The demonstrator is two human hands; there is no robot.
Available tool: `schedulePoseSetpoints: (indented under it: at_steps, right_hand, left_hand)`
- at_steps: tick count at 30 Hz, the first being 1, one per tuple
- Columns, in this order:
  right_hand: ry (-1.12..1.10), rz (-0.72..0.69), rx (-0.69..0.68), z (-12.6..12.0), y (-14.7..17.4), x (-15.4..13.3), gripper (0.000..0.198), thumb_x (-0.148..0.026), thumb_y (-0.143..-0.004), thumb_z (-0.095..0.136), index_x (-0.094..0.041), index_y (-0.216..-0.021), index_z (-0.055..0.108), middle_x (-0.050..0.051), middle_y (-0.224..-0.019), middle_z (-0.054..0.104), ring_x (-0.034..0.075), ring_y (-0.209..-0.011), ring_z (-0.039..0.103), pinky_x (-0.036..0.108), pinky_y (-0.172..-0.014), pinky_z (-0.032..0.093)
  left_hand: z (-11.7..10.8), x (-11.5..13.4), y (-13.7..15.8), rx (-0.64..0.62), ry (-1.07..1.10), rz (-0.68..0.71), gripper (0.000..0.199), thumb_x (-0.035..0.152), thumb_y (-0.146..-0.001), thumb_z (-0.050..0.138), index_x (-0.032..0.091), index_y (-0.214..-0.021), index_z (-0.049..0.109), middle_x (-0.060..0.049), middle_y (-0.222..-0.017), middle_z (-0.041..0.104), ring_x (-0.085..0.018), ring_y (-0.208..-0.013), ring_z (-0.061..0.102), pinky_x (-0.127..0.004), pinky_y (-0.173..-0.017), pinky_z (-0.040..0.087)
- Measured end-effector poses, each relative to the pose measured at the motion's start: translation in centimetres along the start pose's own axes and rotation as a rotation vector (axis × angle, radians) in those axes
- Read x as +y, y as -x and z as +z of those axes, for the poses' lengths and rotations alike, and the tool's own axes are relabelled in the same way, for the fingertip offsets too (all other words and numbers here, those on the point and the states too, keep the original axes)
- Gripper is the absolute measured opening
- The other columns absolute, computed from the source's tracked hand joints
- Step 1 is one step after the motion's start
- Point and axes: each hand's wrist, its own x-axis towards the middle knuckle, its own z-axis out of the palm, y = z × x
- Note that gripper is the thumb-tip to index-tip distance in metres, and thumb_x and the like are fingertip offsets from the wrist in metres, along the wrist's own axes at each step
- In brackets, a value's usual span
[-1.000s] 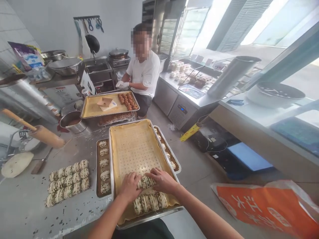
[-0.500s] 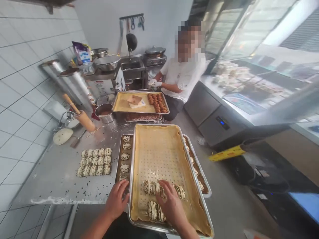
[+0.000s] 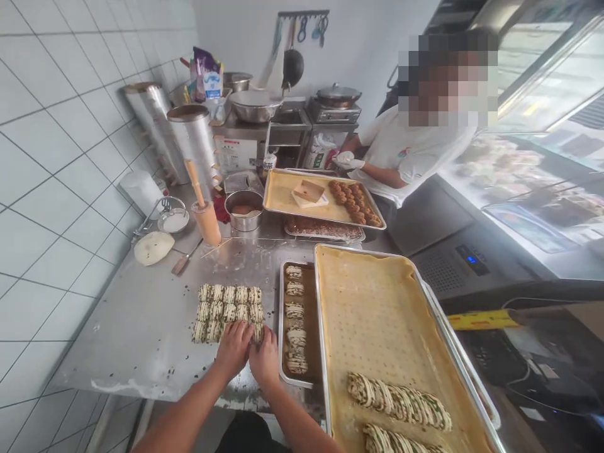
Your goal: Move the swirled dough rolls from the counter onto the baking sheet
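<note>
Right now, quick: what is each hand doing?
Left hand: curled over the near row of dough pieces, touching them; grip cannot be told.
Right hand: same row's end, touching; grip cannot be told.

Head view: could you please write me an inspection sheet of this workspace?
Surface: steel table, dusted with dark specks.
Job's things: dough rolls in three rows on the table; more rolls in the lined tray.
Clutter: rolling pin, dough disc, metal bowl, far tray.
Hands: left hand and right hand both on the nearest row of rolls.
Cables: dark cables on the floor at right.
Surroundings: tiled wall; a co-worker at the far tray.
</note>
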Motion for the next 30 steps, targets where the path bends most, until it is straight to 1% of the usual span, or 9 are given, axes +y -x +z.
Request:
schedulePoseSetpoints:
  at_steps: [3,6,11,15,18,22,26,28,30]
  right_hand:
    - [0.030,0.051,0.052,2.1,-0.4,-1.1,0.058,-0.011,-0.084,0.041,-0.003,-0.141,0.044,0.025,-0.139,0.053,0.039,-0.136,0.049,0.056,-0.120,0.040]
    - [0.022,0.034,0.022,3.3,0.6,-2.2,0.059,-0.011,-0.083,0.042,-0.004,-0.142,0.045,0.024,-0.139,0.053,0.037,-0.136,0.049,0.053,-0.121,0.039]
    - [0.045,0.027,-0.137,2.9,2.2,-3.2,0.067,-0.015,-0.084,0.045,-0.007,-0.150,0.039,0.020,-0.147,0.050,0.031,-0.140,0.048,0.045,-0.120,0.042]
    - [0.256,-0.149,-0.111,1.3,1.7,-3.2,0.068,-0.025,-0.085,0.058,-0.015,-0.151,0.043,0.017,-0.149,0.048,0.034,-0.141,0.043,0.050,-0.121,0.039]
    - [0.366,-0.240,-0.231,1.5,0.4,-3.3,0.080,-0.031,-0.078,0.075,-0.026,-0.152,0.045,0.015,-0.152,0.046,0.038,-0.140,0.043,0.053,-0.112,0.047]
    - [0.449,-0.307,-0.271,2.8,-1.5,-3.5,0.081,-0.034,-0.077,0.081,-0.030,-0.150,0.047,0.017,-0.150,0.046,0.041,-0.139,0.042,0.054,-0.104,0.053]
    - [0.436,-0.413,-0.330,2.6,-1.3,-2.7,0.073,-0.024,-0.072,0.083,-0.031,-0.139,0.056,0.013,-0.138,0.054,0.035,-0.129,0.049,0.048,-0.103,0.054]
    - [0.435,-0.440,-0.377,2.1,-0.5,-2.0,0.078,-0.022,-0.070,0.084,-0.032,-0.141,0.054,0.012,-0.141,0.053,0.035,-0.132,0.048,0.047,-0.105,0.053]
    - [0.458,-0.438,-0.399,1.7,0.5,-1.2,0.086,-0.024,-0.070,0.084,-0.033,-0.147,0.048,0.013,-0.147,0.049,0.037,-0.139,0.042,0.050,-0.107,0.052]
  left_hand:
    - [0.5,-1.3,0.1,0.022,-0.017,-0.008,0.041,0.018,-0.092,0.052,0.021,-0.133,0.058,-0.014,-0.134,0.063,-0.031,-0.127,0.057,-0.054,-0.110,0.048]
    - [0.4,-2.4,0.9,0.042,-0.042,-0.040,0.034,0.014,-0.091,0.051,0.021,-0.123,0.062,-0.012,-0.126,0.065,-0.029,-0.118,0.061,-0.050,-0.104,0.051]
    - [-1.9,-5.1,3.9,0.107,-0.043,-0.040,0.051,0.018,-0.088,0.057,0.029,-0.137,0.057,-0.010,-0.139,0.060,-0.031,-0.131,0.054,-0.054,-0.111,0.044]
    - [-4.5,-9.0,5.2,0.030,-0.050,-0.137,0.067,0.022,-0.087,0.060,0.034,-0.151,0.044,-0.011,-0.145,0.054,-0.034,-0.137,0.049,-0.057,-0.113,0.041]
    - [-5.0,-10.7,4.3,-0.078,-0.056,-0.198,0.067,0.013,-0.083,0.060,0.032,-0.147,0.048,-0.013,-0.140,0.053,-0.033,-0.132,0.050,-0.050,-0.104,0.047]
    - [-4.0,-10.2,3.0,-0.103,-0.086,-0.233,0.057,0.007,-0.086,0.051,0.031,-0.137,0.056,-0.012,-0.131,0.054,-0.032,-0.129,0.050,-0.047,-0.098,0.048]
    - [-3.5,-8.7,4.9,-0.104,-0.087,-0.214,0.040,0.011,-0.094,0.045,0.030,-0.125,0.063,-0.010,-0.121,0.059,-0.030,-0.124,0.053,-0.047,-0.099,0.048]
    - [-3.8,-8.5,6.8,-0.126,-0.056,-0.191,0.044,0.010,-0.091,0.051,0.031,-0.129,0.062,-0.010,-0.126,0.060,-0.029,-0.125,0.054,-0.046,-0.100,0.048]
    - [-4.2,-8.9,8.3,-0.143,-0.038,-0.171,0.062,0.010,-0.086,0.057,0.034,-0.143,0.052,-0.011,-0.137,0.057,-0.032,-0.133,0.050,-0.050,-0.105,0.046]
